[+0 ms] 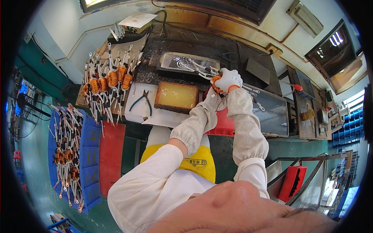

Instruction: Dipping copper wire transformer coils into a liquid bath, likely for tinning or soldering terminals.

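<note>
My right hand (229, 79), in a white glove, closes round a copper-wound ring coil (217, 83). Against the near side of the same coil is my gloved left hand (212, 98), fingers bent in and partly hidden. The coil's grey-white leads (197, 68) reach left over a dark rectangular pot (164, 66) with a shiny, silvery surface; some tips are lost in the glare. Other leads with ring terminals (259, 105) stick out to the right of my right wrist. In front of the pot sits a brown-rimmed tray (157, 96) of yellowish liquid.
Blue-handled pliers (142, 101) lie left of the tray. Several coils (112, 77) with leads stand on the bench's left end; more fill a blue crate (90, 155) below. A red bin (222, 123) is under my forearms, and a grey-topped tray (272, 114) lies to the right.
</note>
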`<state>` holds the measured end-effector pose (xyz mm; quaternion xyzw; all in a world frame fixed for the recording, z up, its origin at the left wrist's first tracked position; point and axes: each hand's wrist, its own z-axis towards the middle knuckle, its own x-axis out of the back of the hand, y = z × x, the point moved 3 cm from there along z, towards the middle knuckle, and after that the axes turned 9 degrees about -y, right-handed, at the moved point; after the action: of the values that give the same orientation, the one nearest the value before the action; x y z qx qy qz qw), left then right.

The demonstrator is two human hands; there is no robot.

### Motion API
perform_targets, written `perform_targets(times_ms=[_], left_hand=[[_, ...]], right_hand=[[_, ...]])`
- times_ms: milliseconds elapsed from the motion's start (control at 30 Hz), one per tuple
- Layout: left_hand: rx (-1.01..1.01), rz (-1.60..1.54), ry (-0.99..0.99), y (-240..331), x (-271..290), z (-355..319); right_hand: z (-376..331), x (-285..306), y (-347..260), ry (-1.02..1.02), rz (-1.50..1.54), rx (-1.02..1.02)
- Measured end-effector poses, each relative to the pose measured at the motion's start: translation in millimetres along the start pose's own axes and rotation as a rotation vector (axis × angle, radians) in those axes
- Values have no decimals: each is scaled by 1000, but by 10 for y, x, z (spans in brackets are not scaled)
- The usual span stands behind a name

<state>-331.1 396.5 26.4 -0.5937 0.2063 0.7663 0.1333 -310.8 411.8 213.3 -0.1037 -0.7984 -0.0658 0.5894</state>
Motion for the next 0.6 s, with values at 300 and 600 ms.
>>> perform_targets(times_ms=[300,600], left_hand=[[44,29,38,-128,77,-23],[52,63,74,-122,138,81]], right_hand=[[0,8,59,-76,31,-21],[7,13,12,-39,-17,-30]])
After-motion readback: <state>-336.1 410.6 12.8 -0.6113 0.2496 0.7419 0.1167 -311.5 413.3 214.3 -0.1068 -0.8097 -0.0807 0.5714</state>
